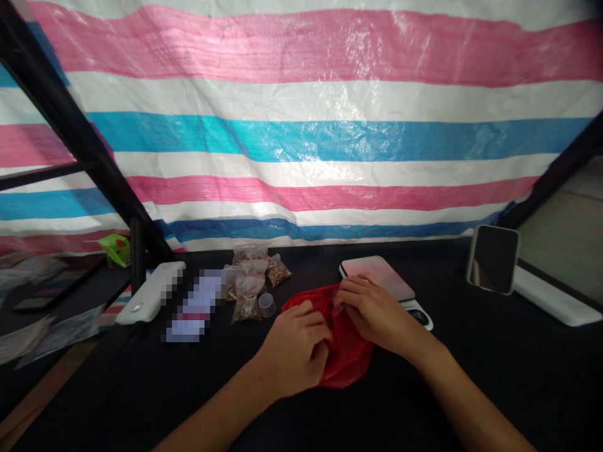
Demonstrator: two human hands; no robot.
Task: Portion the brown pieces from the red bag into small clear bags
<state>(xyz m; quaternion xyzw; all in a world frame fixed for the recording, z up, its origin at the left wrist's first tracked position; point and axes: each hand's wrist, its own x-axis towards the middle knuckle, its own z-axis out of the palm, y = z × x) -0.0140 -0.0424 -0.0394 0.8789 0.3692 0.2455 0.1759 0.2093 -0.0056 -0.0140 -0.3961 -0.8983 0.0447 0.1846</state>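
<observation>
**Base:** Biggest first. What's on your feed?

**Me:** Striped woven tarpaulin [330,138] across the back. Black tabletop [211,402] below it. Mid-table, in front of me: a red plastic bag [351,358], crumpled, between both hands.

**Base:** Hands?

**Me:** Left hand [296,345] curled closed on the bag's near-left side. Right hand [377,307] bent over its far edge, fingers pinched on the film; tips partly lost in the folds. Hands near each other, not touching.

**Base:** Step?

**Me:** My reading: working the bag's mouth, opening or gathering it. Can't tell which; can't see inside either.

**Base:** What does the next move call for?

**Me:** I'd judge a light, two-sided hold, each hand on its own bit of edge. Thin film could slip or bunch.

**Base:** Smaller items nearby?

**Me:** Flat digital scale [386,279], by its look, just beyond the right hand and partly screened by it. Zip-lock packets [247,301] of small brown pieces, clustered left of the bag. Smallest: a clear plastic cup [266,306], standing between packets and bag.
</observation>
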